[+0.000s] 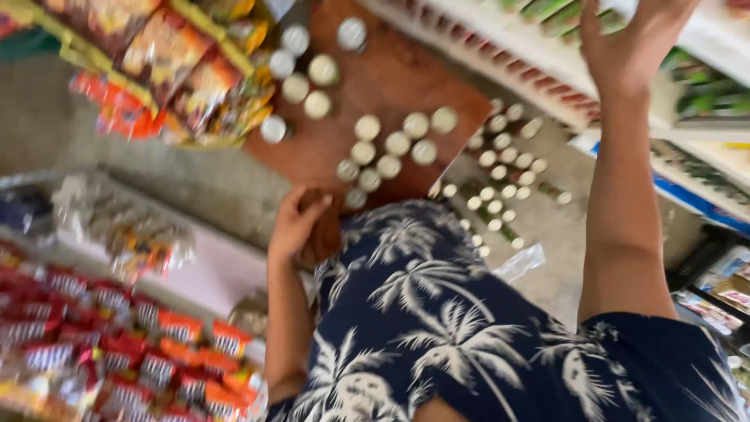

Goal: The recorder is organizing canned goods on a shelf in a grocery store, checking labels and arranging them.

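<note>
Left hand (pixel 297 223), arm bent low against the palm-print shirt (pixel 437 312), rests with fingers curled over the near edge of the brown wooden board (pixel 391 86), which carries white-lidded jars (pixel 391 144). Right hand (pixel 633 43) is raised, arm extended, fingers spread and holding nothing, at the white shelf (pixel 500 39).

Navy short-sleeved shirt (pixel 437 328) with white palm-tree print; bare forearms; no rings or watch visible.
</note>
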